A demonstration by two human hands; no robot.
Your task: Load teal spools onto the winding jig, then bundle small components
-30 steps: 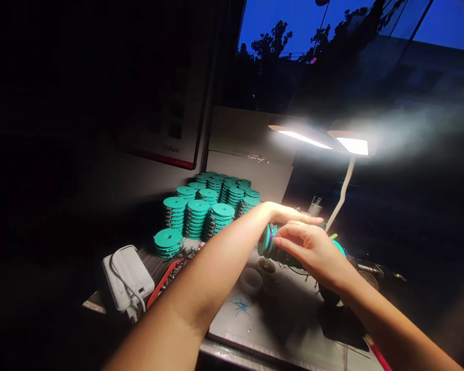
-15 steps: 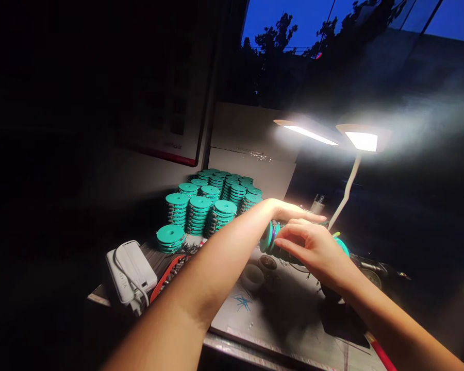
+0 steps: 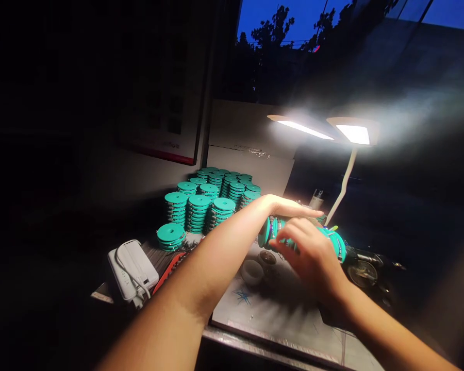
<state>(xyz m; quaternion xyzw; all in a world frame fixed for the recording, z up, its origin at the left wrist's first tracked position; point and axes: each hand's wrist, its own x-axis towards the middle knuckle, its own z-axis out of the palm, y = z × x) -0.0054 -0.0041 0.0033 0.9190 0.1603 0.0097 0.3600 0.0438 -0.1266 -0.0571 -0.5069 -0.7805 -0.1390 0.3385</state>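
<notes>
A row of teal spools [image 3: 266, 234] lies on its side above the table, with coloured thread or wire round the rims. Over the far side of this row reaches my left hand [image 3: 290, 206], its fingers stretched out; its palm side is hidden. My right hand [image 3: 307, 242] is at the near side of the row, fingers bent and apart, the fingertips close to the spools near the left end. Nothing shows between its thumb and fingers. More teal discs [image 3: 337, 245] show to the right, behind the right hand.
Several stacks of teal spools [image 3: 198, 214] stand at the back left. In front of them are a white power bank [image 3: 133, 270] with a cable and a red-edged tray [image 3: 169, 272]. A small round bowl [image 3: 252, 272] sits on the table [image 3: 270, 322]. Two lamps [image 3: 353, 134] shine above.
My right hand has shifted slightly, its thumb and fingers coming away from the spool rims. More teal discs show at the right. My left hand has barely moved; the view has shifted a little.
</notes>
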